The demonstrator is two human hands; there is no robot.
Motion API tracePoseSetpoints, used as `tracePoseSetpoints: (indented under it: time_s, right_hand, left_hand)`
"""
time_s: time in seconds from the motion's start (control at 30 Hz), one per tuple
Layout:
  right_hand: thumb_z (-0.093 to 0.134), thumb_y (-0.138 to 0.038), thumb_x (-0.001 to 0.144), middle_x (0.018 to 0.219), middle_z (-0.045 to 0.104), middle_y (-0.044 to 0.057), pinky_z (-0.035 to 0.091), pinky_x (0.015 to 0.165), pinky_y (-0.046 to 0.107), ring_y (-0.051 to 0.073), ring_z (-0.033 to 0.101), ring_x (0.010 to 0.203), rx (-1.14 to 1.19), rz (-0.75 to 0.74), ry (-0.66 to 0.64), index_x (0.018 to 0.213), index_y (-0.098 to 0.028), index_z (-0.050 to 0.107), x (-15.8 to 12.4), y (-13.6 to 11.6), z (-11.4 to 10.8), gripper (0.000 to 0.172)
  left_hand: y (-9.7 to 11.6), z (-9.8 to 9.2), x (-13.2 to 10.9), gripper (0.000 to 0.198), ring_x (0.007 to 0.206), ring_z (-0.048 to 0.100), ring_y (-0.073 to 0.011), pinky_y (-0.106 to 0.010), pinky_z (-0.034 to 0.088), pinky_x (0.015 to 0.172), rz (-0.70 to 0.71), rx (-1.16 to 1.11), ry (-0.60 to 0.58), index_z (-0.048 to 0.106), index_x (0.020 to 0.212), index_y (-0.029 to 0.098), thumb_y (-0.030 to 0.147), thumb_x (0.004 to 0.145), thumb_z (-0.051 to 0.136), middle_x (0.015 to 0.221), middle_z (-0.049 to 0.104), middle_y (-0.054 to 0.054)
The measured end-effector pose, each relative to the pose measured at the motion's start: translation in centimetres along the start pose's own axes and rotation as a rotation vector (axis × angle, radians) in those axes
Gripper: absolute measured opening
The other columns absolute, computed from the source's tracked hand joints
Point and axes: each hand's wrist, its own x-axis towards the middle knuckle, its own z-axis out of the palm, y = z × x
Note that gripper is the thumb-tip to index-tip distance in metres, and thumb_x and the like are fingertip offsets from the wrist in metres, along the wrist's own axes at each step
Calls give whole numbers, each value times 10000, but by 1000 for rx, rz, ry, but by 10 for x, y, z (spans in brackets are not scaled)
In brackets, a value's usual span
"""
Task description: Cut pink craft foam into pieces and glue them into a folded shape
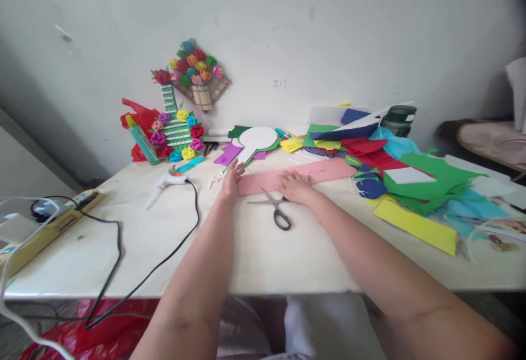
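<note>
A long pink paper strip lies flat across the middle of the table. My right hand rests flat on it with the fingers spread. At the strip's left end stands my left hand, fingers apart and raised, its edge by the table; whether it touches the paper is hard to tell. Just in front of the strip lies a pair of scissors with black handles and parted blades, one handle partly under my right hand. Behind my left hand is a white and green paddle-shaped cutout.
A white glue gun with a black cord lies left, near a glue bottle and a paper-flower craft. Coloured sheets, including green paper and a yellow strip, pile up right. A power strip sits at the left edge.
</note>
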Motion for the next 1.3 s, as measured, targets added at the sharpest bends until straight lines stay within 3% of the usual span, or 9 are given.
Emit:
tracePoseSetpoints:
  time_s: [0.1, 0.2, 0.27, 0.37, 0.6, 1.2, 1.3]
  right_hand:
    - [201, -468, 856, 1416, 272, 73, 185, 950, 572, 280, 232, 1265, -8, 37, 98, 1303, -233, 362, -2, 0, -3, 530]
    - [270, -373, 857, 1237, 493, 116, 246, 928, 468, 262, 397, 1124, -50, 50, 238, 1204, -190, 485, -2, 4, -7, 447]
    - [318, -343, 846, 1121, 561, 122, 270, 890, 420, 256, 440, 1045, -85, 43, 320, 1118, -184, 559, 0, 9, -10, 396]
    - [378, -346, 830, 1066, 579, 117, 277, 845, 388, 255, 437, 1015, -120, 27, 380, 1020, -193, 620, 6, 17, -12, 343]
    - [448, -353, 807, 953, 633, 76, 278, 784, 350, 228, 463, 959, -103, 23, 385, 846, -206, 660, 20, 32, -10, 260]
    - [479, -366, 788, 874, 664, 25, 292, 778, 320, 192, 517, 912, 50, 93, 377, 780, -234, 641, 26, 42, -4, 209]
    - [494, -390, 779, 866, 666, 24, 295, 777, 317, 189, 529, 899, 66, 96, 372, 783, -232, 637, 26, 43, -4, 213]
  left_hand:
    - [-2, -1, 1, 527, 1088, 510, -226, -413, 326, 943, 42, 19, -13, 376, 1274, 168, 346, 778, 356, 1259, 493, -115]
    - [-6, -2, 4, 536, 1035, 539, -231, -421, 353, 914, 64, 71, -28, 375, 1278, 170, 357, 776, 360, 1246, 499, -119]
    - [-8, -3, 6, 547, 958, 573, -222, -422, 375, 891, 38, 115, -34, 354, 1294, 170, 351, 777, 356, 1246, 491, -123]
    - [-11, -4, 9, 557, 887, 592, -204, -412, 382, 883, -4, 154, -22, 333, 1308, 173, 344, 779, 356, 1231, 495, -119]
    - [-13, -2, 9, 532, 860, 593, -180, -367, 401, 845, -8, 135, 1, 349, 1296, 174, 335, 790, 366, 1209, 513, -113]
    - [-23, -6, 17, 535, 942, 583, -182, -392, 392, 906, -4, 284, -32, 304, 1312, 134, 290, 802, 348, 1259, 476, -124]
    - [-15, -2, 9, 502, 967, 574, -189, -395, 378, 929, 99, 461, -28, 348, 1289, 126, 263, 807, 326, 1245, 492, -123]
